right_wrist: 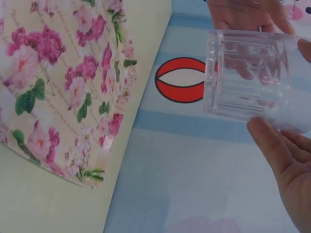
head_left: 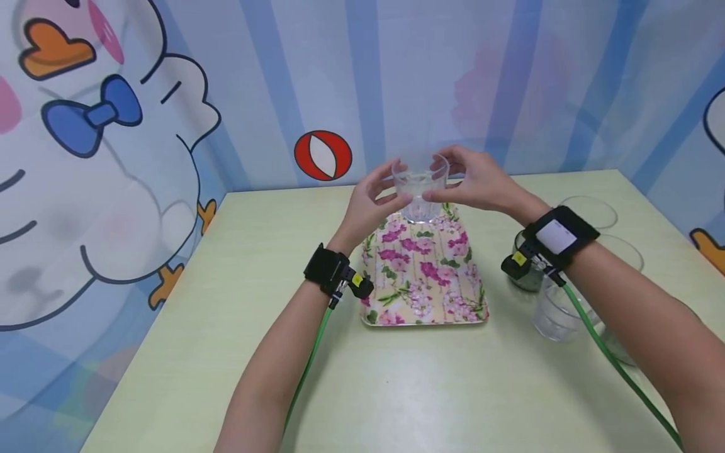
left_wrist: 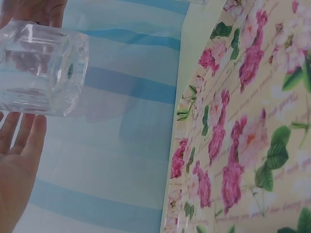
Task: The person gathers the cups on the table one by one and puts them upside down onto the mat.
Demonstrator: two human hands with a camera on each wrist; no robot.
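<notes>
A clear faceted drinking glass [head_left: 420,189] is held upright above the far end of a floral tray [head_left: 425,270]. My left hand [head_left: 370,201] grips its left side, with the thumb in front and fingers behind. From the other side, my right hand [head_left: 481,180] holds it in the same way. In the left wrist view the thick base of the glass [left_wrist: 43,68] shows clear of the tray. The right wrist view shows a thumb against the wall of the glass [right_wrist: 248,77].
To the right, partly under my right forearm, stand another clear glass [head_left: 552,318] and a glass with dark contents [head_left: 525,280]. Several round clear rims show beyond and beside them. A patterned curtain [head_left: 374,82] hangs along the table's back edge.
</notes>
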